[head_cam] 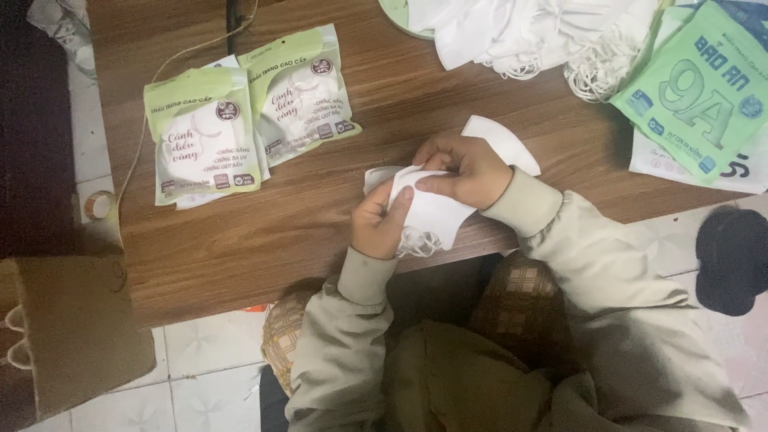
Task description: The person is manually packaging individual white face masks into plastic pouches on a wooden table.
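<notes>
Leftmost, a brown paper bag (pixel 76 336) stands on the tiled floor beside the wooden surface (pixel 240 240), and a roll of tape (pixel 98 205) sits at the surface's left edge. Further right lie two pale green sealed packets (pixel 204 132), overlapping a little, each with a white mask visible through a clear window. Near the front edge of the surface, the left hand (pixel 382 226) is closed around the lower part of a white folded mask (pixel 428 214), thumb pressed on its face, with the ear loops hanging just below. The right hand (pixel 464 170) pinches the top of the same mask from above, fingers curled onto it. Another white mask (pixel 500 142) lies flat on the surface, partly hidden behind the right hand. Along the far edge is a heap of loose white masks (pixel 528 32), and at the far right a stack of green and white printed bags (pixel 704 88).
</notes>
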